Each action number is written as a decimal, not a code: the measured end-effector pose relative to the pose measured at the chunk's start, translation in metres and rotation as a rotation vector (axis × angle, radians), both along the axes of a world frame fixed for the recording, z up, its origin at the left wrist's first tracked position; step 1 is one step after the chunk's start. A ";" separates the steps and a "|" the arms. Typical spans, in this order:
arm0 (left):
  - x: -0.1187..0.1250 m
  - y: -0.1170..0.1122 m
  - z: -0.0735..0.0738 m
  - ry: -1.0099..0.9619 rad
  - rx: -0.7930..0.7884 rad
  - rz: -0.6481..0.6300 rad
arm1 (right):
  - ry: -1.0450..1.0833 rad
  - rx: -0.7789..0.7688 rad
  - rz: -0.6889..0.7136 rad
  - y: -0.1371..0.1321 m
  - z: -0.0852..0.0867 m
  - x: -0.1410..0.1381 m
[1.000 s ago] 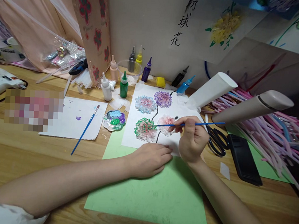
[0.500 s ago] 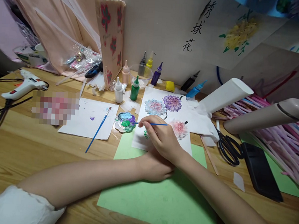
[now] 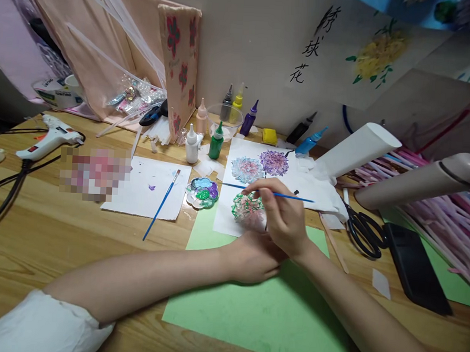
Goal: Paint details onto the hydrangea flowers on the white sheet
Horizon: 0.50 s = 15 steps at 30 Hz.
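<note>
Pinching a brush (image 3: 292,198) at mid-shaft, the right hand (image 3: 286,218) hung over the sheet (image 3: 223,222), thumb and fingers closed about the handle. The tip pointed left, just beside the palette (image 3: 194,197); whether it touched could not be told. The left hand (image 3: 254,258) lay low by the sheet's near edge, over the green mat (image 3: 259,314). Its fingers were partly hidden by the right hand, so how far they were spread, or whether they gripped anything, could not be told.

The brush looked light, its shaft thin, smooth and stiff, apt to roll between the fingers; the place to hold it was the shaft, back from the bristles. The sheet seemed light and easily creased, best steadied by its plain margin. The green flower (image 3: 247,207), blue flower (image 3: 246,170) and purple flower (image 3: 274,163) looked crinkled and soft, likely to flatten or smudge under a wrist.

Room was tight on the far side, where the white bottle (image 3: 192,146) and green bottle (image 3: 217,142) stood upright near the sheet, probably easy to knock. Tissue (image 3: 316,193) and a tilted white tube (image 3: 358,148) crowded the right. The palette sat close by the sheet's left edge. The wider room was over the green mat, on the near side.
</note>
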<state>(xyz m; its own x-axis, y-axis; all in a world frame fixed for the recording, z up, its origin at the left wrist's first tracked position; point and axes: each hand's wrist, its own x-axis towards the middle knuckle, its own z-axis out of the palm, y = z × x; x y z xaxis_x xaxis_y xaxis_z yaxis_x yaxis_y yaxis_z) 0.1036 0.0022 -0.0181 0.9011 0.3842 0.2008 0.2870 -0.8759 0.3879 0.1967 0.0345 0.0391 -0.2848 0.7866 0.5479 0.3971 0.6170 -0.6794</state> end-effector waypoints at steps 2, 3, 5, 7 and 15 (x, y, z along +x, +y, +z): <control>0.001 0.001 0.000 -0.028 -0.007 -0.017 | 0.136 -0.010 -0.114 -0.004 -0.006 0.021; 0.001 0.002 0.000 -0.041 -0.012 -0.015 | 0.198 -0.014 -0.163 -0.006 -0.009 0.032; 0.000 0.001 0.000 -0.060 -0.022 0.003 | 0.322 -0.051 -0.234 -0.011 -0.017 0.052; 0.000 0.001 0.001 -0.066 -0.030 0.012 | 0.416 -0.102 -0.278 -0.016 -0.025 0.066; 0.000 0.001 0.004 -0.069 -0.089 0.011 | 0.232 0.141 -0.164 -0.037 -0.050 0.069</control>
<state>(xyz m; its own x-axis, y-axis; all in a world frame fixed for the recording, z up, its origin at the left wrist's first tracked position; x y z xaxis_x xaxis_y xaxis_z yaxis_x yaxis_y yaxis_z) 0.1040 0.0031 -0.0141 0.8820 0.4130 0.2270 0.2664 -0.8342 0.4829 0.2657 -0.0024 -0.0105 -0.0153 0.7232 0.6905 0.3433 0.6524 -0.6757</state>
